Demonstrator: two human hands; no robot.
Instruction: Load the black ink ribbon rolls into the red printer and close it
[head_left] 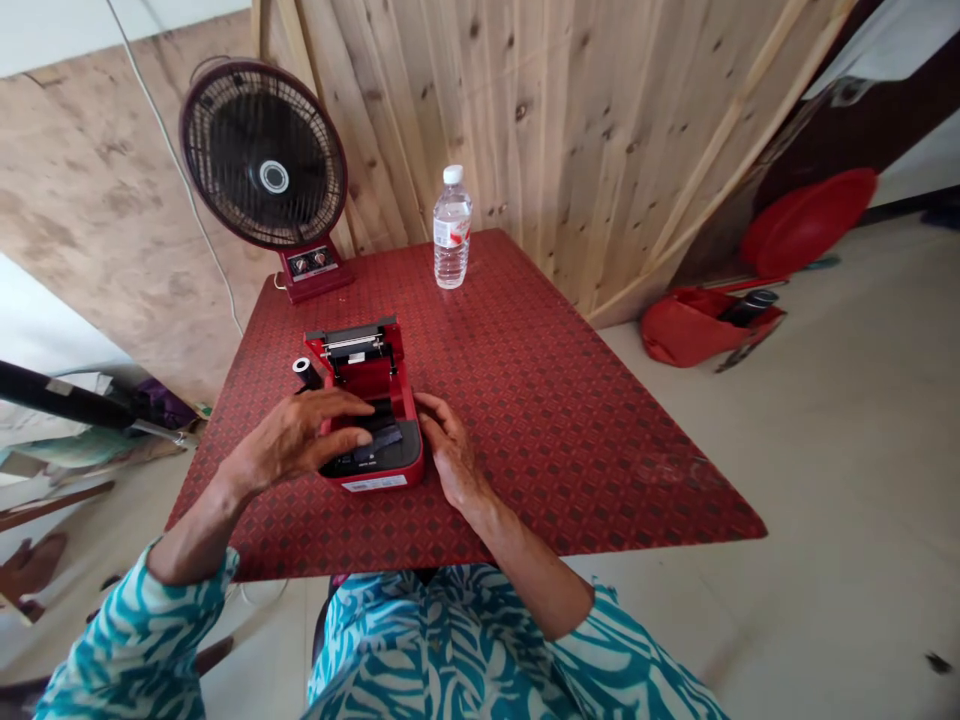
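A small red and black label printer [379, 468] sits on the table with its lid [356, 342] raised. Over its open compartment is my left hand [304, 435], thumb and fingers apart. The thumb touches a dark strip of film [381, 441] lying across the printer's front; whether the fingertips touch anything inside is unclear. My right hand [454, 455] holds the printer's right side with bent fingers, partly hidden against the case. Just left of the printer stands a black roll with a white-ringed end [302, 368], partly behind my left hand.
The red patterned table [570, 440] bears a dark red fan [262, 160] at its back left and a water bottle [452, 240] at the back. A wooden wall [510, 100] rises behind. Right of the table, a red bin [682, 325] stands on the floor. Another person's foot [34, 570] shows at far left.
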